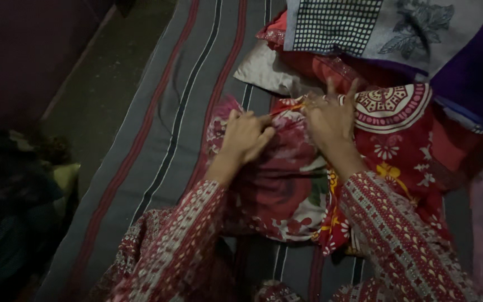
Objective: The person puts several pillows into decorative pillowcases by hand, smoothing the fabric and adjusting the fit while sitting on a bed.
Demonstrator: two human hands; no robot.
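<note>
On the striped mattress [157,128], your left hand [247,136] bunches the floral cloth [286,190], fingers curled; your right hand [331,123] pinches its far edge, two fingers raised.

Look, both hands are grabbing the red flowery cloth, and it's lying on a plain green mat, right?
Not quite. Both the left hand and the right hand do grip the red flowery cloth, but the mat under it is grey with red and dark stripes, not plain green. The head view shows this.
</note>
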